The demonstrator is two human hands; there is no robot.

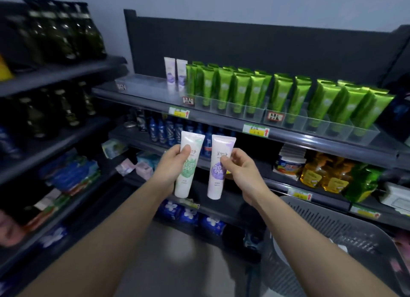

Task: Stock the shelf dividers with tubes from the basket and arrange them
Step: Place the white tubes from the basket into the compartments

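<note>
The shelf (217,122) carries clear dividers (142,83) along its front edge. From centre to right end the lanes are filled with green tubes (241,90), standing cap down so the print faces the aisle. At the left end only a lilac pair (176,73) stands, near the rear edge, which marks the probable slot for matching stock. The basket (332,225) sits low, below the shelf's right half, within reach. The left hand (175,161) grips a mint tube (183,185), fingers (185,150) curled round its middle. The right hand (241,168) pinches a lilac tube (218,181) at mid-body. Both tubes hang in the air below the shelf's front edge, apart, cap down and labels outward, presumably for sorting by type before placement.
</note>
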